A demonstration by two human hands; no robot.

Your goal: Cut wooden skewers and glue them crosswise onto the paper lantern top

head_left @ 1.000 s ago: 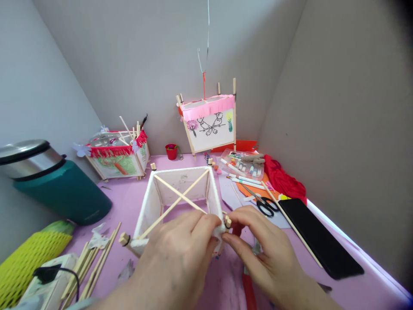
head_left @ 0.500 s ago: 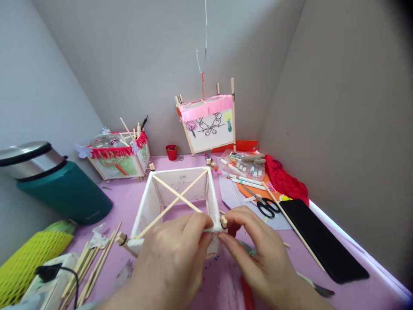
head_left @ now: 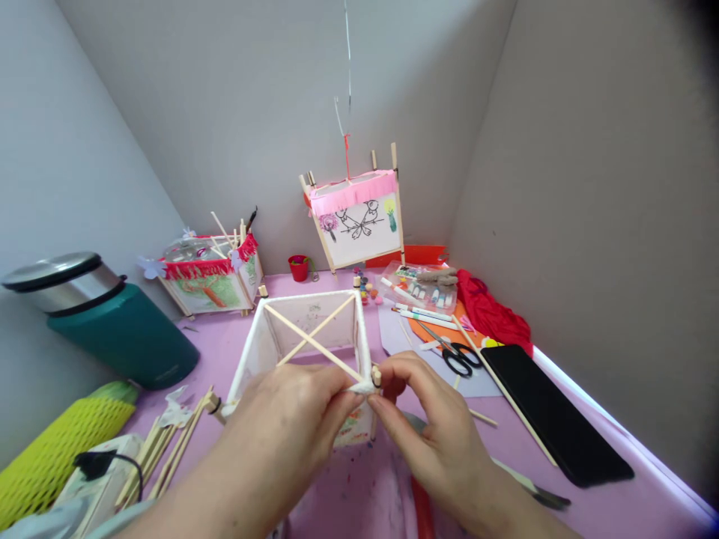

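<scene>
Together, the left hand (head_left: 292,423) and the right hand (head_left: 435,442) pinch closed on the near right corner of the frame (head_left: 254,358), which stands mid-desk (head_left: 595,501) toward the near edge, with scissors (head_left: 457,358) lying just to its right.

The left hand (head_left: 286,427) and the right hand (head_left: 432,442) are bare, with short, plain fingernails. Both forearms (head_left: 196,501) are uncovered down to the lower edge of the view. A strip of pale grey-blue cloth (head_left: 67,524) beside the left forearm may be a sleeve.
</scene>
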